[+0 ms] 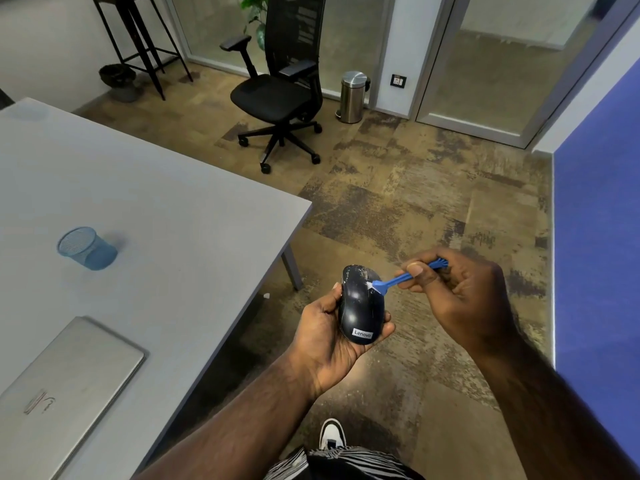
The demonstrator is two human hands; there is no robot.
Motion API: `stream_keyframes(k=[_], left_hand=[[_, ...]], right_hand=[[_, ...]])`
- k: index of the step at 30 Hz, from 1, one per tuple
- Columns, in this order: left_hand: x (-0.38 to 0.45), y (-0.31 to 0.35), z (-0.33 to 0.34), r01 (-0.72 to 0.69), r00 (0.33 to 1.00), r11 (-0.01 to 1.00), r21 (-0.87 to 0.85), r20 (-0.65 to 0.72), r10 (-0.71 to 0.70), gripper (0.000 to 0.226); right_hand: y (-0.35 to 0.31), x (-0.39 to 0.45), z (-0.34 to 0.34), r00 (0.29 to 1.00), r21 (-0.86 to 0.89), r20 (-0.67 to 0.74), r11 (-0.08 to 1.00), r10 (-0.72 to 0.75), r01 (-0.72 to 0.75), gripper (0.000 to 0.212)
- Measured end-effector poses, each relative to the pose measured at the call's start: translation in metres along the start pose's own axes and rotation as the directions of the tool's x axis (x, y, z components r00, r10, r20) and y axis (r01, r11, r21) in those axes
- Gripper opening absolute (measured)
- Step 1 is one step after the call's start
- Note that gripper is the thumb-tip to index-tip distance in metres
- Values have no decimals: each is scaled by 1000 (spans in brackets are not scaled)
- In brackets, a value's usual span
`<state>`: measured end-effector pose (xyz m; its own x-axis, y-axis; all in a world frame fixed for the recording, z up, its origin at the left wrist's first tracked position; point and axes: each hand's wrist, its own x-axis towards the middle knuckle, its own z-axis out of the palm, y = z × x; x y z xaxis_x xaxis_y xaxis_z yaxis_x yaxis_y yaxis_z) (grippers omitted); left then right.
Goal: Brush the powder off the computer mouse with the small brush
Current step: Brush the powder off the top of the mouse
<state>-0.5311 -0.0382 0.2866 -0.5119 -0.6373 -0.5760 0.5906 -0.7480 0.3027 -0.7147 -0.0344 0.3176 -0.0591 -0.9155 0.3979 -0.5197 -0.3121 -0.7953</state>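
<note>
Brushing under way, mouse held over the floor beside the counter (pixel 207 209).

The right hand (pixel 460 299) pinches the small brush (pixel 398 279), its bristles touching the computer mouse (pixel 360 306), which the left hand (pixel 329 337) cups with fingers curled round it. White powder (pixel 360 271) streaks the mouse's far end and right flank; the near half looks clean, so I judge the work partly done.

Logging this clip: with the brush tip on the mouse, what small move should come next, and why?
Probably a short sweep toward the mouse's far end. The right hand pinches the brush with its tip on the upper right side, and white powder shows there and near the front. The left hand cradles the mouse over the floor, so the powder would fall clear.
</note>
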Motion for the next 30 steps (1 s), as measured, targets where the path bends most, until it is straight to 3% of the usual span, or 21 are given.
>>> stream_keyframes(k=[3, 7, 12, 16, 20, 24, 28, 30], left_hand=[[-1, -1, -1, 3, 1000, 1000, -4, -10, -4, 55], [0, -1, 1, -9, 1000, 1000, 10, -11, 9, 55], [-1, -2, 0, -1, 1000, 1000, -4, -18, 1, 55], [-1, -2, 1, -9, 1000, 1000, 6, -16, 9, 55], [-2, -1, 1, -7, 1000, 1000, -1, -27, 7, 55], [-1, 0, 1, -16, 1000, 1000, 7, -22, 16, 56], [0, -1, 0, -16, 1000, 1000, -14, -21, 15, 56], [0, -1, -1, -20, 1000, 1000, -10, -8, 20, 55]], right_hand=[[2, 1, 0, 997, -62, -74, 998, 17, -21, 15], [-3, -2, -1, 1000, 61, 21, 998, -18, 17, 12], [-1, 2, -3, 999, -35, -47, 999, -6, 4, 12], [-5, -2, -5, 998, 23, 33, 998, -56, 56, 10], [-4, -1, -6, 999, -17, -32, 999, -28, 27, 13], [-11, -6, -5, 990, 4, 47, 992, -130, 130, 10], [-4, -3, -5, 996, -72, -66, 996, -53, 48, 15], [-4, -5, -5, 998, -11, -44, 999, -53, 53, 12]])
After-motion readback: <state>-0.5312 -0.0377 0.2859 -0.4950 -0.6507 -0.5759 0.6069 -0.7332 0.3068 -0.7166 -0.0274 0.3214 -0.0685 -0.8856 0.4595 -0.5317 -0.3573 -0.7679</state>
